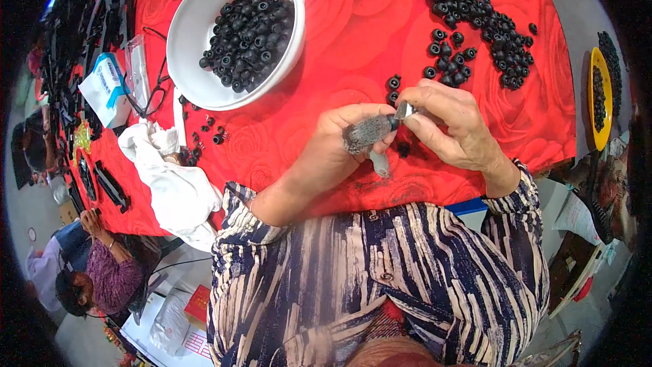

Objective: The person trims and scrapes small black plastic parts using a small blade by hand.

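Observation:
My left hand [319, 153] is closed in a pinch around a small round black part [393, 122], mostly hidden by the fingers. A rough, dark grey cover [367, 134] sits over what looks like its thumb, and a paler grey cover [380, 164] is on another fingertip. My right hand [451, 122] pinches a small shiny metal blade [405, 110], whose edge meets the black part. Just beyond the fingers lie two loose black parts [393, 90] of the same kind. Another dark piece [403, 149] rests on the red cloth below my right hand.
A white bowl [296, 61] holds a heap of black parts; more lie in a long pile [499, 34] at far right. Left are a white cloth [166, 187], eyeglasses [146, 105] and black strips [112, 187]. A yellow tray [600, 137] stands right; another person [115, 272] sits at left.

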The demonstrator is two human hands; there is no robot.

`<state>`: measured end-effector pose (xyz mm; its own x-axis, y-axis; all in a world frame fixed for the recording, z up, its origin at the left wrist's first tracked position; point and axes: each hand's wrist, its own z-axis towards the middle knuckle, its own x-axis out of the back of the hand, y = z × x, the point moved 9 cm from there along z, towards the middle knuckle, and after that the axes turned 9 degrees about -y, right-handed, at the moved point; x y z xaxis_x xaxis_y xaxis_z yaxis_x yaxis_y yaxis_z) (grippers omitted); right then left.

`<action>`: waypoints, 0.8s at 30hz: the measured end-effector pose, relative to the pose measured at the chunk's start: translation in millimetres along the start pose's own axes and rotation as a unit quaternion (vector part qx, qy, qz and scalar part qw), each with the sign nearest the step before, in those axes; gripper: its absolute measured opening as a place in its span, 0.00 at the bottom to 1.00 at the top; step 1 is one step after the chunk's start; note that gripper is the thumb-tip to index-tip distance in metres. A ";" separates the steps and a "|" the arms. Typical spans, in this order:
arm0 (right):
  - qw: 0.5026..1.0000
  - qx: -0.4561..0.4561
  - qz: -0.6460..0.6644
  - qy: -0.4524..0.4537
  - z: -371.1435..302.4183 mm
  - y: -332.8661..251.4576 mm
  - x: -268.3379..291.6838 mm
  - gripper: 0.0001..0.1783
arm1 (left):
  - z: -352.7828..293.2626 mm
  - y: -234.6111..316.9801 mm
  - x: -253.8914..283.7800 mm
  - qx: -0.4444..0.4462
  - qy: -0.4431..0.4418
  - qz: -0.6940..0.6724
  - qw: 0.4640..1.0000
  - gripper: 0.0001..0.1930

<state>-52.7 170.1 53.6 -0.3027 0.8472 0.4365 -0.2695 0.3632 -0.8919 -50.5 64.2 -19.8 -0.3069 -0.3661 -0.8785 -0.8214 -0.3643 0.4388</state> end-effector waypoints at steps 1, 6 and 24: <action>1.000 0.014 -0.003 0.008 -0.3 -0.8 0.3 0.10 | 0.6 -0.1 -0.5 0.000 -0.004 -0.001 1.000 0.13; 1.000 0.020 -0.015 0.006 0.7 -1.9 0.5 0.10 | 1.3 0.4 1.4 -0.008 -0.003 0.000 1.000 0.13; 0.979 0.153 -0.119 0.055 -8.9 -29.6 -4.1 0.21 | -0.5 -16.2 -6.0 0.054 -0.031 -0.050 0.997 0.13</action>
<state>-35.3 159.3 77.1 -0.1017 0.7957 0.5970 -0.5877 0.4362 -0.6815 -35.1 72.0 -21.5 -0.2476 -0.2784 -0.9280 -0.8949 -0.3013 0.3291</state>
